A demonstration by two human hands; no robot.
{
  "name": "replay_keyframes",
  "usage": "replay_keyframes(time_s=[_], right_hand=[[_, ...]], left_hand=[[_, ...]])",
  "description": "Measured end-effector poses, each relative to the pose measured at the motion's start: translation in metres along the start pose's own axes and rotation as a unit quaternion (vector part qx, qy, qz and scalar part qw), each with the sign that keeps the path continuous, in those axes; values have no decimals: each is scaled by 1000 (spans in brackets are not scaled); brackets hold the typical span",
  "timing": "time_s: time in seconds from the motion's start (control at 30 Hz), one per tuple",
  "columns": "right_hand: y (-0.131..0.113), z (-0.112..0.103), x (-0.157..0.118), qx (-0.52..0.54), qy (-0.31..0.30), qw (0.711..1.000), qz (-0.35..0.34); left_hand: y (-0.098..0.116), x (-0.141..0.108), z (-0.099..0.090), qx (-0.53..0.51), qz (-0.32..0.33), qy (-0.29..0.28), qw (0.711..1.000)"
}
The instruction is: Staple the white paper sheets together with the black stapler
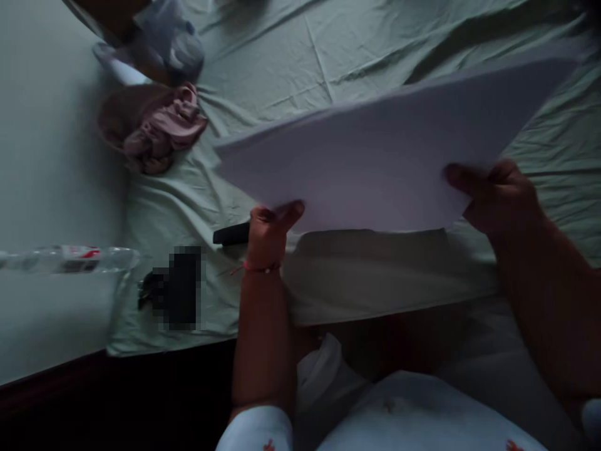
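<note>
In the head view, large white paper (375,156) is held by both hands above a pale green sheet (263,75), toward the sheet's near edge. The paper's near edge is clamped by the left hand (273,235), with the thumb laid on top; a red string bracelet (261,269) is worn on that wrist. The paper's near right corner is clamped by the right hand (498,194), its thumb also pressed on the upper face. A black oblong object (230,234) is partly hidden behind the left hand. Near the sheet's near left corner, a dark pixelated item (184,291) is seen. At the left edge a clear plastic bottle (79,260) is shown against the wall (51,138); whether it is upright cannot be told. Farther along that edge, bunched pink cloth (169,128) is found, with clear plastic wrapping (183,50) beyond.
</note>
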State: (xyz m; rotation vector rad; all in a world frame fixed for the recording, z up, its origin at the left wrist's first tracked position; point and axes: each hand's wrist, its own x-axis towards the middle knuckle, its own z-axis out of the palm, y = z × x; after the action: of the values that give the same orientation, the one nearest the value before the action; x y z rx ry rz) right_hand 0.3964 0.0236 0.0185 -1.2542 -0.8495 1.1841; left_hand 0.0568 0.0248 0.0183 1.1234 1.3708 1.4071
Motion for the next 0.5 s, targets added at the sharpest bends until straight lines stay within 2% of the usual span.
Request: replay_keyframes(time_s=[0.1,0.2,0.33,0.4,0.5], right_hand=[[-3,4,-2,-3,-1,1000,10],[-6,5,-5,-10,-7,999,-37],[-6,3,-8,-93,-47,991,-88],[-4,2,-8,-130,-65,986,-79],[-1,1,-7,-119,-76,987,-75]], left_hand=[[-3,-1,1,-7,18,-18,1000],[-5,-1,-4,-24,49,-16,998],[-10,2,-17,31,28,-63,997],[-12,4,-21,61,20,-57,996],[-14,4,-24,30,22,-40,998]])
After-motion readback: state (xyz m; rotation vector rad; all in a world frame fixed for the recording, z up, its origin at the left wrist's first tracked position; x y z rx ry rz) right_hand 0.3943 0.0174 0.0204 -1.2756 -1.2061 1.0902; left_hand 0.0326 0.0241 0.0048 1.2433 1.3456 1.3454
